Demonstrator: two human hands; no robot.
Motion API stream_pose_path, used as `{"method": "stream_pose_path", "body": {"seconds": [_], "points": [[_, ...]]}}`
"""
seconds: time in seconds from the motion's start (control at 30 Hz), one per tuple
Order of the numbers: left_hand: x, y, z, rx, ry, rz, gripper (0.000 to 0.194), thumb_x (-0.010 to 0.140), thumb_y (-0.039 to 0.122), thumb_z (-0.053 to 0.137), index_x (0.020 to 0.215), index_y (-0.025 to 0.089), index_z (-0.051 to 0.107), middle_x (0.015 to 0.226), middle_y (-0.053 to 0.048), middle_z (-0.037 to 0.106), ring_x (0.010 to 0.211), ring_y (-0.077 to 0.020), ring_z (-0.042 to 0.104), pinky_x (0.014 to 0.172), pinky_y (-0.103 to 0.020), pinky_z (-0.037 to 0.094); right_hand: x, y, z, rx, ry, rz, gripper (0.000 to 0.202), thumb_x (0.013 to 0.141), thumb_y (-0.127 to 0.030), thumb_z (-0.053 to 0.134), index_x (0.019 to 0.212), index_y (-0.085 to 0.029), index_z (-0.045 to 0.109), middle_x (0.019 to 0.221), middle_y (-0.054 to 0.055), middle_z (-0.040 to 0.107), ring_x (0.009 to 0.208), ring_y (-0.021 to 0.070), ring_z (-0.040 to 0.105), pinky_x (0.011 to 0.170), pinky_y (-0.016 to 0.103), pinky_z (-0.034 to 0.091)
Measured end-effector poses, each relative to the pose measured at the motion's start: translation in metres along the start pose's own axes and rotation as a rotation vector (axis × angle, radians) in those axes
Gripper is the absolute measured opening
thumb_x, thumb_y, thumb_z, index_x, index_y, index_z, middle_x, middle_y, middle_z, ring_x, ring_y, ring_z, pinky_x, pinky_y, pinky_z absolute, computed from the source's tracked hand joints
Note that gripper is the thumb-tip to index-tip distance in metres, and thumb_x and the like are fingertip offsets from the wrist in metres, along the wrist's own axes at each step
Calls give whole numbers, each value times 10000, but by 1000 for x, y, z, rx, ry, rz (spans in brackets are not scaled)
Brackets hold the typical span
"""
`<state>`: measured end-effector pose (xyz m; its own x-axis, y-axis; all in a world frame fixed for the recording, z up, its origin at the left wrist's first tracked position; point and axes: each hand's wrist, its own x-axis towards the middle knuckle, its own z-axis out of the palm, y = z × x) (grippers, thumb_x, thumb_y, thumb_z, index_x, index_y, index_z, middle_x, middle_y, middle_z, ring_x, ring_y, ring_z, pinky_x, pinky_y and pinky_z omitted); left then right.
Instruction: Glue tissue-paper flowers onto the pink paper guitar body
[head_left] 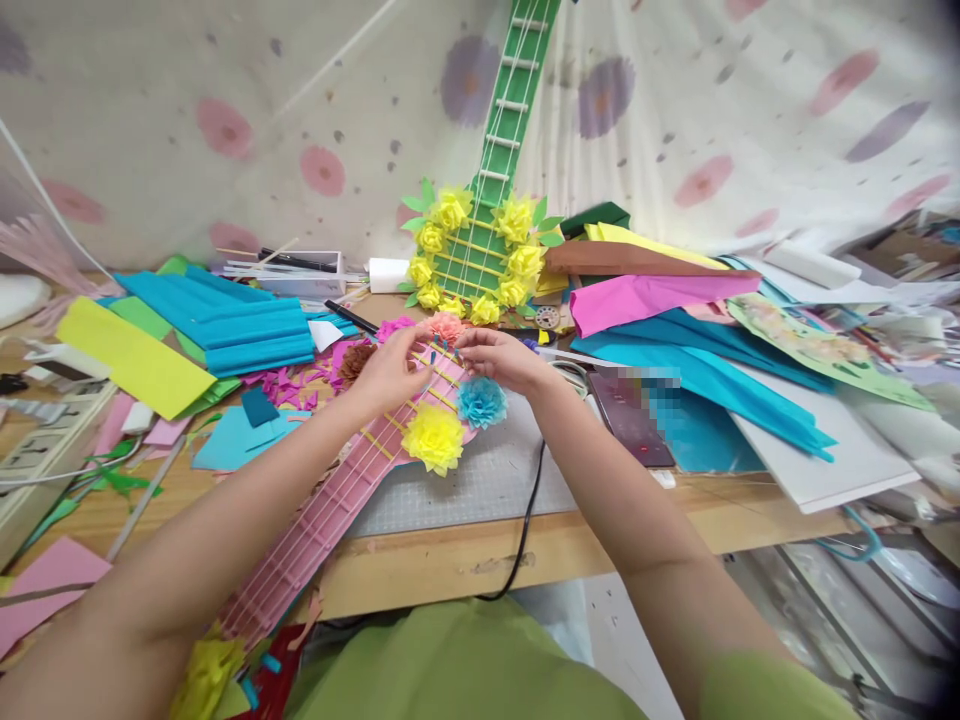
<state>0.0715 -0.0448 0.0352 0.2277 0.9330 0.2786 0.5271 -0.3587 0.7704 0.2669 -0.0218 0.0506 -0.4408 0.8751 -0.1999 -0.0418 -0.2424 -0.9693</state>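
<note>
A pink paper guitar (330,510) lies slantwise over the table's front edge, its neck toward the lower left. Around its body sit a yellow paper flower (433,438), a blue one (482,402), a coral one (444,327) and a brown one (355,364). My left hand (394,368) is at the upper left of the body, fingers curled; whatever it may grip is too small to name. Across from it, my right hand (499,358) has its fingertips pinched together near small dark blue bits, above the blue flower. The fingertips of both hands are close together.
Behind stands a green paper guitar (499,180) ringed with yellow flowers. Blue crepe paper (247,320) and a yellow sheet (135,357) lie left, magenta paper (652,298) and a dark flat device (630,420) right. A black cable (529,510) hangs over the table edge (600,530).
</note>
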Motion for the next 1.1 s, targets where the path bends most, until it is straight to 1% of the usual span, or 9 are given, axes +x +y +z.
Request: {"method": "stream_pose_path", "body": {"seconds": [0.1, 0.23, 0.37, 0.47, 0.57, 0.7, 0.87, 1.0, 1.1], "points": [[6, 10, 16, -340, -42, -80, 447, 666, 167, 620, 1097, 181, 502, 1119, -93, 613, 1029, -193, 601, 905, -380, 481, -1, -4, 5, 119, -71, -18, 157, 662, -137, 659, 790, -168, 575, 675, -34, 562, 579, 59, 497, 590, 209, 430], [6, 24, 23, -641, -42, -291, 455, 629, 147, 673, 1046, 164, 493, 1087, -106, 622, 964, -201, 634, 854, -402, 511, -2, -6, 8, 160, -96, -23, 159, 666, -139, 644, 797, -163, 557, 681, -34, 570, 585, 60, 516, 591, 206, 430], [1, 32, 22, -739, -100, -382, 482, 594, 118, 713, 1023, 161, 497, 973, -82, 646, 920, -206, 647, 795, -396, 530, -4, -4, 8, 132, -37, -17, 179, 669, -145, 640, 815, -170, 539, 699, -37, 577, 599, 66, 538, 605, 211, 441], [0, 28, 23, -666, -46, -368, 423, 597, 81, 692, 970, 163, 509, 958, -70, 647, 878, -182, 652, 799, -387, 527, -6, -4, 4, 65, 34, -37, 175, 679, -179, 647, 813, -170, 534, 677, -42, 561, 588, 64, 528, 614, 212, 438], [3, 20, 23, -569, 75, -375, 307, 645, 76, 634, 919, 163, 526, 889, -51, 653, 823, -160, 649, 786, -367, 529, -6, -3, -2, -147, 121, -91, 143, 740, -265, 615, 811, -171, 533, 602, -55, 511, 538, 70, 479, 566, 213, 399], [8, 9, 17, -471, 121, -373, 174, 697, 103, 566, 861, 160, 550, 744, -23, 644, 703, -142, 634, 642, -287, 520, -2, -2, -7, -678, 226, -203, 130, 802, -290, 547, 780, -165, 574, 600, -34, 516, 551, 89, 459, 573, 230, 359], [8, 3, 4, -453, 159, -353, 234, 689, 195, 647, 883, 180, 516, 713, 2, 654, 525, -106, 584, 483, -221, 450, 3, 2, 6, -1312, 151, -272, 134, 771, -284, 583, 809, -183, 661, 842, 42, 658, 785, 165, 577, 650, 253, 363], [5, 5, -9, -439, 190, -410, 337, 649, 195, 695, 899, 195, 468, 697, 23, 645, 504, -119, 601, 459, -226, 462, 7, 6, 20, -1535, 192, -228, 184, 793, -272, 541, 882, -173, 668, 988, 106, 677, 876, 219, 615, 671, 273, 394], [4, 9, -19, -399, 240, -427, 363, 635, 166, 693, 892, 201, 440, 711, 26, 647, 502, -118, 604, 464, -234, 482, 10, 10, 24, -1614, 224, -191, 206, 796, -221, 509, 912, -153, 666, 1011, 142, 675, 868, 235, 630, 660, 281, 400]]}}
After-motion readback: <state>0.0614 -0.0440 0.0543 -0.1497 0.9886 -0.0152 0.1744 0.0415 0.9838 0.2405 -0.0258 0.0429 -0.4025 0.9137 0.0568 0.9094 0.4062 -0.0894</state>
